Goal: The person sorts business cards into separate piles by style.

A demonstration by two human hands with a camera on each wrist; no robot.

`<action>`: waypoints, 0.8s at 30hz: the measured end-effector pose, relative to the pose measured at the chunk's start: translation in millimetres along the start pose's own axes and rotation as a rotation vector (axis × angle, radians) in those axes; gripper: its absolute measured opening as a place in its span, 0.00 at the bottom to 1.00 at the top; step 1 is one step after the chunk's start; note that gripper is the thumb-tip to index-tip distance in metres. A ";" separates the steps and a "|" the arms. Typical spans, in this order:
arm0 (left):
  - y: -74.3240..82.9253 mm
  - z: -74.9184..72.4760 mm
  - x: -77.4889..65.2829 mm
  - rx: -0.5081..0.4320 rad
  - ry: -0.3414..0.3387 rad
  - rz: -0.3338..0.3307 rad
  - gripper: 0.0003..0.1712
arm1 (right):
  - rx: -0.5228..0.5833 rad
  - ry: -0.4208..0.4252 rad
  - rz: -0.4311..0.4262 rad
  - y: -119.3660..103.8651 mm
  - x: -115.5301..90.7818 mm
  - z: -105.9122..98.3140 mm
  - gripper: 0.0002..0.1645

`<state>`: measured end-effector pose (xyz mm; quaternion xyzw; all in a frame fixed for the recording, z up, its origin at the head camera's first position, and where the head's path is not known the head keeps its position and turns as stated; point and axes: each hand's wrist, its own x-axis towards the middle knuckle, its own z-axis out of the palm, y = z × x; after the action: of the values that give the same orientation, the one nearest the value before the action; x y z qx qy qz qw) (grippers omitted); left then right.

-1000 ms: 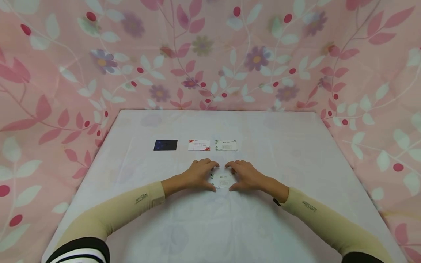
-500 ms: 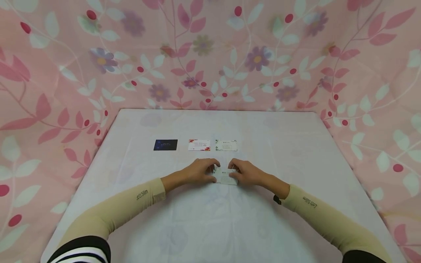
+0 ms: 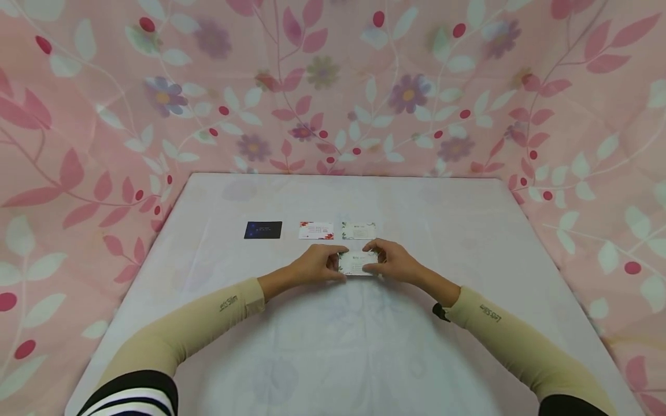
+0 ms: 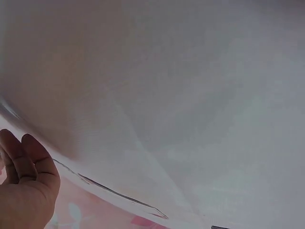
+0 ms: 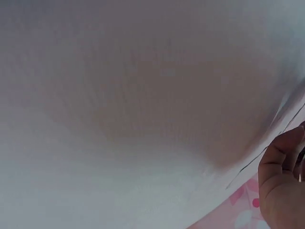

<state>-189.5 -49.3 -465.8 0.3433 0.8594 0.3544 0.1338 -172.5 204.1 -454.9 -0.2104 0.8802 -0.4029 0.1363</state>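
Note:
Between my two hands is a white business card (image 3: 355, 263) with green leaf patterns at its corners and small print. The left hand (image 3: 318, 263) holds its left edge, fingers at the far side and thumb near the front corner. At the other end the right hand (image 3: 395, 263) pinches the card, thumb on top and fingers curled behind. In the left wrist view only part of the left hand (image 4: 31, 181) shows. The right hand (image 5: 283, 179) is at the edge of the right wrist view. Neither wrist view clearly shows the card.
Just beyond the hands, a row lies on the white-covered table (image 3: 333, 346): a dark blue card (image 3: 262, 230), a white card with red flowers (image 3: 315, 230) and a matching green-leaf card (image 3: 358, 231). Pink floral cloth (image 3: 333, 86) hangs around the table.
Both hands have closed in on the near card and gripped it. Card and hands have moved away from the body, nearer the row, which stays put.

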 end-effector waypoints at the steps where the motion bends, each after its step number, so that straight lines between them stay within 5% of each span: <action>1: -0.2 -0.9 1.5 0.009 0.000 -0.016 0.38 | -0.027 0.005 -0.008 0.2 0.2 0.0 0.28; 5: -1.0 -7.1 9.4 0.038 0.009 -0.056 0.39 | -0.157 0.012 -0.059 3.0 4.1 -2.6 0.39; 10: -2.9 -16.5 25.7 0.080 0.029 -0.062 0.39 | -0.256 0.043 -0.055 10.5 17.7 -11.1 0.40; 18: -2.7 -35.5 60.8 0.431 0.006 -0.123 0.37 | -0.300 0.073 -0.007 14.3 48.9 -29.3 0.36; 24: -2.9 -38.7 87.8 0.549 -0.072 -0.174 0.35 | -0.324 0.047 0.044 21.4 65.8 -39.2 0.37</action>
<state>-273.2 -10.7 -439.1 0.3040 0.9441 0.0831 0.0963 -251.6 210.6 -450.9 -0.2007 0.9411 -0.2573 0.0888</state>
